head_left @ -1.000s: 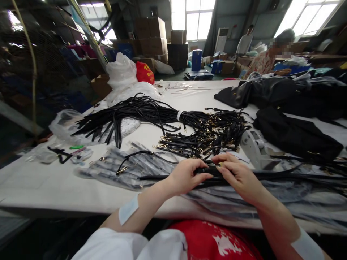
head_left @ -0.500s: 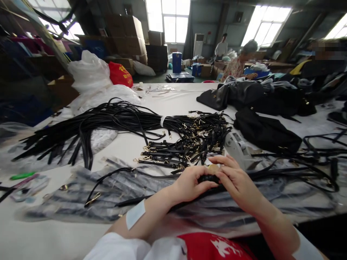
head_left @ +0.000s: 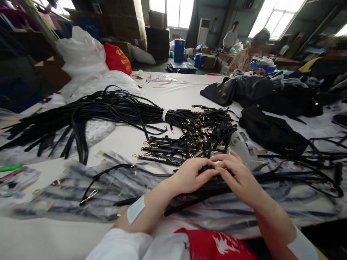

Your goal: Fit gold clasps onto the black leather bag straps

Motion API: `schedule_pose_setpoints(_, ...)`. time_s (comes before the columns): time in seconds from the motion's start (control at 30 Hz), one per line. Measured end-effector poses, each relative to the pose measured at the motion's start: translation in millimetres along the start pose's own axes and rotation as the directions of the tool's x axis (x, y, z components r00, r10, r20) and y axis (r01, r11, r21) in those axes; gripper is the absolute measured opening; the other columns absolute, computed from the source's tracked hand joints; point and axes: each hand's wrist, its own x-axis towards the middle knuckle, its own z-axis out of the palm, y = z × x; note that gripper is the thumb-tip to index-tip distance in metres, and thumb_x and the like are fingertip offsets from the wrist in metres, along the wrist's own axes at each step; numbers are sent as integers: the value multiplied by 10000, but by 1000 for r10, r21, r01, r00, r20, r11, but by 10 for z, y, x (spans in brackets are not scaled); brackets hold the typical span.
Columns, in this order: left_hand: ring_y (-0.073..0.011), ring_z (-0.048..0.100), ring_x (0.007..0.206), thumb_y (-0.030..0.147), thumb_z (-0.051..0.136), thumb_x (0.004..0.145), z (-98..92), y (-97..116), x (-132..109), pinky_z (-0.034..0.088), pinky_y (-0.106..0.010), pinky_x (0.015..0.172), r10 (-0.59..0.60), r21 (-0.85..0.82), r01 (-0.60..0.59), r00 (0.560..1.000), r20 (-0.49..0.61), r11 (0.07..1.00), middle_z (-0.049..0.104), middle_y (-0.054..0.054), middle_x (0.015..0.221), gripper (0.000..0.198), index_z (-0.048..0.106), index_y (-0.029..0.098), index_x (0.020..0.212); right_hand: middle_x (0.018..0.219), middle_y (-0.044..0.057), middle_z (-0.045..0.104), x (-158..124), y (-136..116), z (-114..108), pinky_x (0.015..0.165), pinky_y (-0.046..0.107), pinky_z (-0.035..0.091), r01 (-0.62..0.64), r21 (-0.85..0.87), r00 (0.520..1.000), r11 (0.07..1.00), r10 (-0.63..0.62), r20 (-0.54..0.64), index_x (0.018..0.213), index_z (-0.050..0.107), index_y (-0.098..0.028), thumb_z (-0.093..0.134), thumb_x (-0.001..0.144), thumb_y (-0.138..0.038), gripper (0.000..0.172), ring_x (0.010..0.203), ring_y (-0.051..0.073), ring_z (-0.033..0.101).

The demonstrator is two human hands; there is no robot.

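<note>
Strap material (head_left: pixel 204 168), black and mostly hidden, is being gripped between the bent thumb and fingers of the left hand (head_left: pixel 189 175) in the head view. A small pale piece (head_left: pixel 217 164) is being pinched at the fingertips of the right hand (head_left: pixel 240 177); whether the strap material is also being gripped there cannot be told. Both hands are being held with their fingertips together over plastic-wrapped straps (head_left: pixel 103 184), which are being supported by the near part of the white table (head_left: pixel 173 90). On this plastic, well to the left, a gold hook (head_left: pixel 90 196) is being carried by a loose strap's end. Beyond the hands, a long strap bundle (head_left: pixel 130 110) is being encircled by a white band (head_left: pixel 164 115), and gold clips are being borne by short straps (head_left: pixel 214 133) heaped nearby. A white device (head_left: pixel 244 147) is being partly screened by the right hand. Black bags (head_left: pixel 272 128) are being supported farther right.
</note>
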Motion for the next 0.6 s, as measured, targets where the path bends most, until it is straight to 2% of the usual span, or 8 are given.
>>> schedule_pose_setpoints(0.03,-154,623,756,347,495,965,-22,3,-2,462,-255,712,-23,-18,23,1000,9,1000,702,-35,844,261,659,176,1075,1116,61,682,-6,-17,-17,1150,556,186,-2,-29,1000,1000,2,-11,956,599,-229,540,946,-287,83,1103,242,613)
schedule_pose_setpoints(0.13,-136,589,690,322,511,948,-16,9,-28,449,-245,669,-64,-90,62,998,-21,994,645,6,748,287,530,158,1182,1081,57,703,-45,-102,-37,1151,556,195,48,-105,999,993,-49,-15,1114,576,-237,708,833,-327,323,1033,252,645)
schedule_pose_setpoints(0.17,-127,568,661,336,541,931,3,10,-39,439,-238,648,-68,-116,64,997,-36,991,622,23,726,304,495,158,1172,1050,47,715,-58,-131,-33,1150,547,205,71,-122,997,990,-72,-7,1108,584,-242,719,825,-310,321,994,243,659)
schedule_pose_setpoints(0.27,-103,507,602,410,539,928,60,13,-67,390,-216,579,-99,-168,88,993,-58,982,572,46,681,232,474,188,942,939,22,740,-88,-179,-16,1123,519,272,101,-148,993,984,-108,-42,1002,624,-250,689,858,-256,159,880,211,681)
schedule_pose_setpoints(0.37,-94,441,572,476,518,927,99,31,-73,323,-213,534,-130,-124,123,991,-44,985,508,54,610,371,415,197,705,909,27,745,-113,-184,-13,1097,514,311,98,-183,986,978,-120,-112,974,632,-246,670,866,-235,115,853,215,679)
schedule_pose_setpoints(0.5,-90,351,540,495,545,901,180,71,-72,249,-229,504,-145,4,146,986,-84,989,394,64,551,444,427,181,609,931,41,745,-136,-224,4,1100,522,306,104,-245,987,964,-130,-95,962,636,-243,629,868,-197,105,873,231,675)
schedule_pose_setpoints(0.6,-90,383,544,442,518,921,202,88,-81,272,-225,512,-126,-25,124,991,-54,992,448,51,554,424,474,171,599,897,39,742,-150,-268,0,1077,512,340,113,-226,991,968,-126,-44,935,649,-234,643,858,-204,83,828,223,671)
